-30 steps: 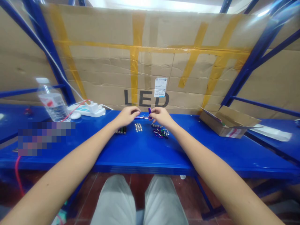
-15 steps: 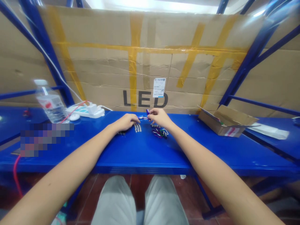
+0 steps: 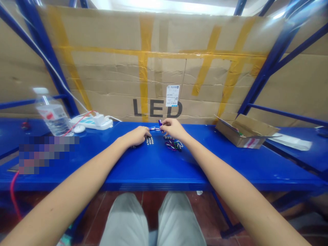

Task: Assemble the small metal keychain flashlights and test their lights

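My right hand point(image 3: 173, 129) pinches a small purple metal cylinder point(image 3: 160, 123), which stands upright at its fingertips. A slim blue-and-silver tube point(image 3: 153, 128) with a thin wire loop runs between my hands, its left end at the fingers of my left hand point(image 3: 135, 136). That hand rests low, just beside a tight group of small silver cylinders point(image 3: 149, 140). Dark small parts point(image 3: 134, 147) are mostly hidden under its heel. Below my right hand lie coloured carabiner key rings point(image 3: 174, 146) and a short row of dark metal pieces point(image 3: 168, 137).
A blue steel bench point(image 3: 153, 167) carries a water bottle point(image 3: 52, 114), a white power strip point(image 3: 91, 121) and a torn cardboard box point(image 3: 246, 133). Cardboard marked LED point(image 3: 156, 108) stands behind it, within blue rack uprights. A blurred patch covers part of the bench's left side.
My left hand has dropped lower and now sits beside the silver cylinders. My right hand keeps the purple cylinder. The whole view has drifted slightly, with the bench items appearing smaller.
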`<action>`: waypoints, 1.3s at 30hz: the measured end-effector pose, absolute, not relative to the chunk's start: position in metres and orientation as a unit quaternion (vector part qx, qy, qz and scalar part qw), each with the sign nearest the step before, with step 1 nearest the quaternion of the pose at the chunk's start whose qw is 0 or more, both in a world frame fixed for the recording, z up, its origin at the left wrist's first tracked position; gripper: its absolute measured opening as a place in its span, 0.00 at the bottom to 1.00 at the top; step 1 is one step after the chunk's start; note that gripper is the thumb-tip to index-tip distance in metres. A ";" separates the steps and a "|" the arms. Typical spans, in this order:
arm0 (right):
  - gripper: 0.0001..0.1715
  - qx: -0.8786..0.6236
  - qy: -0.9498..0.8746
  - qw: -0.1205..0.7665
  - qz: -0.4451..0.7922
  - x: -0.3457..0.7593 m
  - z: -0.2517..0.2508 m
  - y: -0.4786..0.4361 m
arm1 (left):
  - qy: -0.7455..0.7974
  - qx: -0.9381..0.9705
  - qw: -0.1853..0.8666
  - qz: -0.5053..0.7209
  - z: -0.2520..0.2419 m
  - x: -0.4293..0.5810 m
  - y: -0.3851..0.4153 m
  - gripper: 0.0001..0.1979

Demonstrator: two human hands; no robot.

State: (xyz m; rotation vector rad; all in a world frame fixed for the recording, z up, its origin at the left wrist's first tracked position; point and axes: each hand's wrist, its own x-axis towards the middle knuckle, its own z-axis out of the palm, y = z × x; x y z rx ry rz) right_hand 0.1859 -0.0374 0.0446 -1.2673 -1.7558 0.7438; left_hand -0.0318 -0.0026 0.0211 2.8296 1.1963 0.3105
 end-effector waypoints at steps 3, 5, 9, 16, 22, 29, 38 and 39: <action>0.02 -0.506 -0.701 0.410 0.292 0.187 0.044 -0.037 | 0.413 0.904 0.037 0.100 0.021 -0.038 0.002 0.30; 0.02 -0.505 -0.703 0.409 0.290 0.188 0.043 -0.036 | 0.428 0.898 0.042 0.098 0.021 -0.044 0.006 0.29; 0.02 -0.498 -0.706 0.407 0.295 0.188 0.042 -0.035 | 0.444 0.887 0.068 0.108 0.022 -0.055 0.012 0.27; 0.04 -0.481 -0.708 0.407 0.320 0.186 0.041 -0.035 | 0.496 0.857 0.065 0.128 0.020 -0.060 0.018 0.17; 0.05 -0.477 -0.723 0.395 0.308 0.184 0.040 -0.036 | 0.536 0.835 0.058 0.114 0.018 -0.062 0.022 0.09; 0.05 -0.477 -0.736 0.389 0.281 0.183 0.040 -0.037 | 0.571 0.802 0.105 0.143 0.023 -0.061 0.021 0.03; 0.03 -0.462 -0.761 0.387 0.240 0.185 0.034 -0.032 | 0.548 0.821 0.108 0.119 0.025 -0.060 0.017 0.05; 0.04 -0.457 -0.767 0.387 0.229 0.186 0.033 -0.031 | 0.540 0.826 0.097 0.133 0.025 -0.059 0.015 0.05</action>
